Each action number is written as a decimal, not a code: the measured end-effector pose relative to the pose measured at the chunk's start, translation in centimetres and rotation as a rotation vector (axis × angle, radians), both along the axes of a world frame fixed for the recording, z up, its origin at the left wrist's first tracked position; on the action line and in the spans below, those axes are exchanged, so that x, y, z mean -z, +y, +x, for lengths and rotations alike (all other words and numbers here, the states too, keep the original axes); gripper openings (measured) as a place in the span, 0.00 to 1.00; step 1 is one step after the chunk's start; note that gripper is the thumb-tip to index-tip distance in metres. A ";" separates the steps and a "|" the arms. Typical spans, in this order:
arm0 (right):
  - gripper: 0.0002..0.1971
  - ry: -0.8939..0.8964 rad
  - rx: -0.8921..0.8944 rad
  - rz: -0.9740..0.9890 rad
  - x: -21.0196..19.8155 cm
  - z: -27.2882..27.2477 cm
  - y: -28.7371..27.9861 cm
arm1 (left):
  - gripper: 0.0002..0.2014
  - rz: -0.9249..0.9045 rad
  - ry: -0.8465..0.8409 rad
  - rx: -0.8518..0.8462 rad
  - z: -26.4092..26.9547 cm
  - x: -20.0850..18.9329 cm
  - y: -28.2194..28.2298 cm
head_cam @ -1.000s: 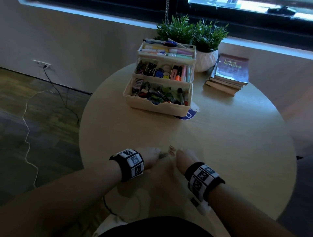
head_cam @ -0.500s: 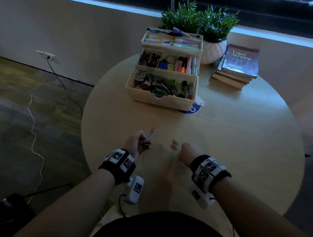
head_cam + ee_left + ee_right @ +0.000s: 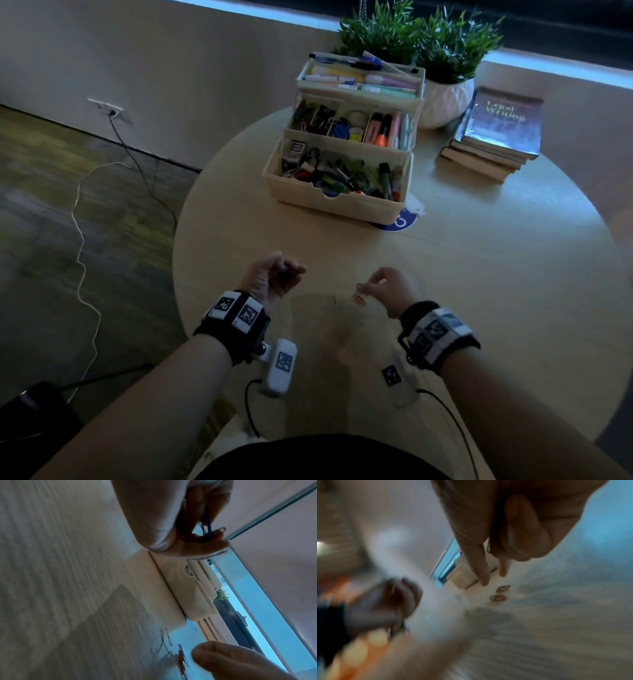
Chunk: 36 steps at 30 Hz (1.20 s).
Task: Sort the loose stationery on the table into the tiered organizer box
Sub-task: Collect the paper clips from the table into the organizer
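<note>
The cream tiered organizer box (image 3: 342, 205) stands open at the table's far side, its trays full of pens, clips and markers. My left hand (image 3: 274, 277) is raised above the table and pinches a blue paper clip (image 3: 207, 524) together with a silver one. My right hand (image 3: 385, 287) hovers with curled fingers, its fingertips (image 3: 485, 580) just above two orange paper clips (image 3: 499, 597) lying on the table (image 3: 479, 274). A thin wire like a clip shows between its thumb and fingers. The box front (image 3: 187, 588) is ahead of both hands.
A potted plant (image 3: 445, 99) and a stack of books (image 3: 496, 133) stand behind and right of the box. A blue round sticker (image 3: 399, 224) peeks from under the box. Cables run over the floor at left. The table edge is close to my body.
My hands were together over the clips and have moved apart. The left hand has lifted up and to the left with clips in it. The right hand stays by the orange clips.
</note>
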State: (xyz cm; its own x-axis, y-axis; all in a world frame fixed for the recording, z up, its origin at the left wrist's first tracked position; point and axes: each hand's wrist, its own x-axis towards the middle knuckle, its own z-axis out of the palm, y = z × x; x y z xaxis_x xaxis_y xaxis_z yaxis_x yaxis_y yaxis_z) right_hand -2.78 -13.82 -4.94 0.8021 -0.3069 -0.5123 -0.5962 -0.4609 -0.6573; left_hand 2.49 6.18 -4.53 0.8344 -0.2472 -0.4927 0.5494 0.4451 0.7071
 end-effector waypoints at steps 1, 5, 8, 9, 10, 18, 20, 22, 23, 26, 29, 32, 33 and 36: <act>0.10 0.016 -0.148 -0.229 0.3 0.1 0.3 | 0.25 0.002 0.038 -0.023 0.1 0.1 0.0; 0.15 0.079 -0.477 -0.416 0.1 0.3 2.0 | 0.20 0.079 0.127 0.003 0.6 0.3 -0.3; 0.17 0.113 -0.490 -0.335 0.2 0.5 2.8 | 0.18 0.090 0.171 0.115 0.6 0.3 -0.6; 0.17 0.136 -0.463 -0.298 0.1 0.6 2.8 | 0.16 0.096 0.166 0.157 0.5 0.2 -0.7; 0.15 0.160 -0.407 -0.251 0.0 0.7 2.5 | 0.13 0.137 0.144 0.207 0.4 0.0 -0.9; 0.10 -0.046 0.311 1.252 -0.3 -1.8 -2.2 | 0.17 1.075 -0.414 0.715 0.0 0.2 -3.3; 0.12 -0.112 0.349 1.320 -0.7 -1.9 -2.5 | 0.16 1.225 -0.477 0.816 -0.2 1.2 -4.4; 0.11 -0.085 0.398 1.274 -1.1 -1.4 -2.3 | 0.20 1.247 -0.421 0.939 -0.9 2.5 -5.8; 0.11 -0.046 0.433 1.221 -1.2 -0.9 -2.1 | 0.25 1.241 -0.374 1.005 -1.2 3.0 -6.5; 0.15 0.090 0.477 1.031 -1.7 0.9 -1.5 | 0.20 1.305 -0.447 1.154 -1.3 2.5 -7.8; 0.16 0.171 0.470 0.941 -3.3 2.9 -1.2 | 0.16 1.337 -0.571 1.219 0.1 0.2 -7.7; 0.17 0.190 0.406 0.852 -5.7 5.7 -1.2 | 0.15 1.118 -0.499 1.102 3.0 -1.7 -6.4; 0.17 0.179 0.386 0.827 -6.5 6.8 -1.2 | 0.19 1.022 -0.464 0.992 4.4 -2.3 -5.8; 0.13 0.088 0.417 0.812 -9.4 11.0 -0.9 | 0.13 0.958 -0.473 0.671 9.7 -6.1 -3.9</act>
State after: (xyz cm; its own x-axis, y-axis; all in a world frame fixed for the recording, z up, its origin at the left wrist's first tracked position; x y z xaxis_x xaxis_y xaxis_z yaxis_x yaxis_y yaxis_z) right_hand 8.21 -14.77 4.43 0.6546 -0.0819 -0.7515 -0.6742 0.3864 -0.6294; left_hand 12.19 2.24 1.59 0.8270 -0.3990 -0.3960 0.0734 -0.6218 0.7797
